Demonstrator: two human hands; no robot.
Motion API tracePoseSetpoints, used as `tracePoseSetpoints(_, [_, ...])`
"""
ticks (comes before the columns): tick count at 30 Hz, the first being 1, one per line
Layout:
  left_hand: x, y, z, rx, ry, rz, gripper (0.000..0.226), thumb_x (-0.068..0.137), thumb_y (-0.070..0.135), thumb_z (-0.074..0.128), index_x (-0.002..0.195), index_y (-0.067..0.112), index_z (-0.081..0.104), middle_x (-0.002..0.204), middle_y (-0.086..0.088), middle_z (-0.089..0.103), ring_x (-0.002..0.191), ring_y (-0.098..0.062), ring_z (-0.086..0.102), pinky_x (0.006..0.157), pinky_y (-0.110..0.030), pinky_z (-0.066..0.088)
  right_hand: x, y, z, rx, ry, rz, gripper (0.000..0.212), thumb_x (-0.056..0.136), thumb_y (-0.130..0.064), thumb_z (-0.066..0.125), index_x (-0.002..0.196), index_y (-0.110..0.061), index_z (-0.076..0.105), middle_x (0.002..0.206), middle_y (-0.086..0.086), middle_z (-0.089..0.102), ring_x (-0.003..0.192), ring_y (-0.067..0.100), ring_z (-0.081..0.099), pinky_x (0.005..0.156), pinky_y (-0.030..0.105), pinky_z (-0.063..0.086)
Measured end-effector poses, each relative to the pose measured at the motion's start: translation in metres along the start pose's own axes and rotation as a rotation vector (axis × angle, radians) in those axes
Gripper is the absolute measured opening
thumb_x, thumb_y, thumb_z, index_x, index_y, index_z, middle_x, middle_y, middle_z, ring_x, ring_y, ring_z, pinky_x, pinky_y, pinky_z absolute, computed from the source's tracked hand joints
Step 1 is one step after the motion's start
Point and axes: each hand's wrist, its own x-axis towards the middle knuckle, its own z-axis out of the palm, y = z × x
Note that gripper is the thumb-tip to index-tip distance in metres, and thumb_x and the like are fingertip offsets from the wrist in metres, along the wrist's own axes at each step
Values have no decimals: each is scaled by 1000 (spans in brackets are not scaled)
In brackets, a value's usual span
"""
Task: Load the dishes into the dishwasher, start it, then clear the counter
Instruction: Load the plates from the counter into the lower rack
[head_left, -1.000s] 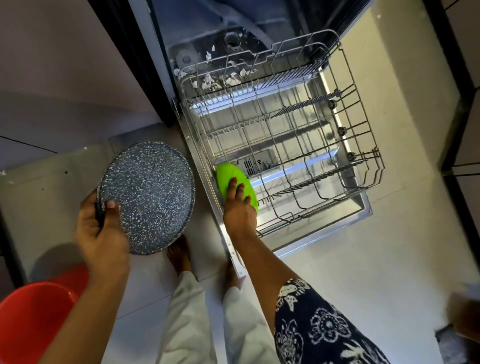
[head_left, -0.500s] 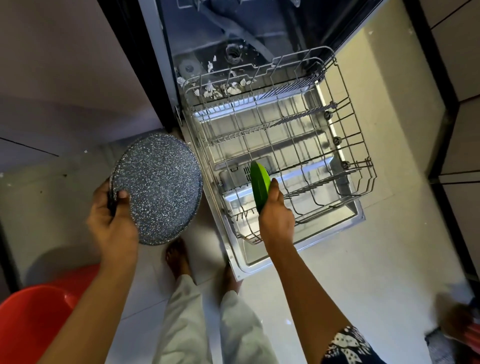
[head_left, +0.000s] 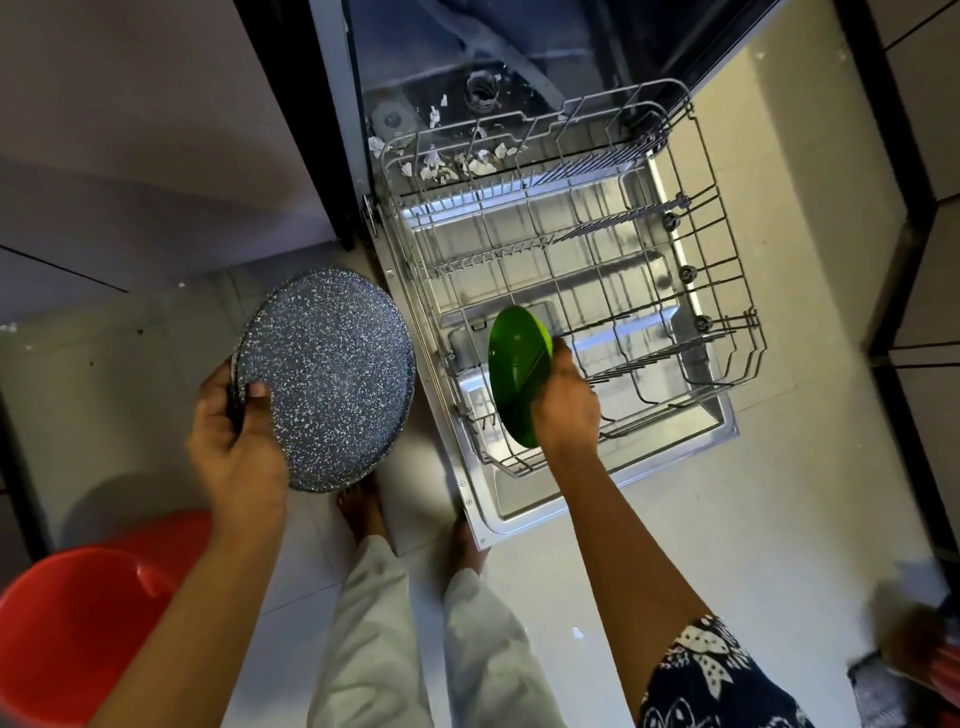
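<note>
Lower the round green plastic plate (head_left: 519, 374), gripped on edge by the right hand (head_left: 563, 410) at the near-left corner of the pulled-out grey wire rack (head_left: 597, 232), squarely between two tines before letting go, with the speckled dark round plate (head_left: 332, 379) clasped aside in the left hand (head_left: 234, 441).

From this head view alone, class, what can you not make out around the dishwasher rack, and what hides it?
All in the head view:
green plate: near rim, behind the right hand.
speckled plate: one or a stack, left hand covers the edge.
red tub: cut off by the frame corner.
white scraps: too small to identify.
</note>
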Motion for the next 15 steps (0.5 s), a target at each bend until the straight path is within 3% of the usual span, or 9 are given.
tracePoseSetpoints(3, [0, 1, 0, -11, -1, 7, 27, 95, 3, 49, 106, 26, 56, 100, 13, 60, 91, 4, 55, 89, -18, 45, 2, 21, -13, 293, 41, 256, 39, 96, -5, 37, 135, -8, 35, 113, 23, 60, 103, 40, 59, 80, 44, 49])
tracePoseSetpoints(5, [1, 2, 0, -15, 2, 9, 25, 95, 2, 49, 109, 22, 55, 100, 11, 60, 91, 5, 55, 88, -18, 45, 6, 35, -12, 850, -35, 624, 37, 96, -2, 32, 133, -4, 39, 120, 25, 54, 105, 44, 55, 74, 49, 52])
tracePoseSetpoints(7, [2, 2, -2, -13, -4, 6, 25, 95, 3, 49, 110, 22, 55, 102, 11, 60, 94, 1, 55, 90, -21, 44, 3, 48, -7, 1315, -169, 917, 36, 99, -4, 28, 132, 4, 41, 106, 29, 59, 81, 43, 60, 51, 42, 56])
tracePoseSetpoints(9, [2, 3, -3, -12, 0, 5, 24, 95, 6, 49, 111, 23, 56, 104, 10, 61, 97, -2, 55, 92, -22, 44, -10, 52, 1, 1497, -256, 1059, 38, 102, -9, 25, 127, 13, 42, 76, 32, 65, 53, 39, 63, 35, 35, 51])
tracePoseSetpoints(11, [2, 5, -3, -26, 23, -4, 24, 95, 5, 50, 114, 18, 55, 103, 10, 60, 96, 1, 55, 91, -20, 44, -19, 48, 6, 1618, -298, 1165, 39, 102, -12, 26, 116, 18, 46, 55, 29, 61, 40, 34, 61, 31, 34, 48])
tracePoseSetpoints(13, [2, 11, -1, -30, 45, -8, 24, 95, 3, 50, 117, 12, 53, 101, 10, 59, 91, 6, 55, 89, -16, 43, -23, 40, 12, 1708, -311, 1242, 40, 102, -13, 28, 95, 19, 51, 53, 28, 61, 38, 34, 61, 31, 35, 49])
tracePoseSetpoints(15, [3, 18, 1, -33, 52, -5, 24, 95, 1, 50, 117, 9, 52, 98, 10, 58, 87, 7, 55, 87, -14, 43, -23, 31, 21, 1776, -307, 1305, 37, 101, -13, 34, 91, 16, 54, 60, 30, 63, 42, 37, 62, 36, 39, 52])
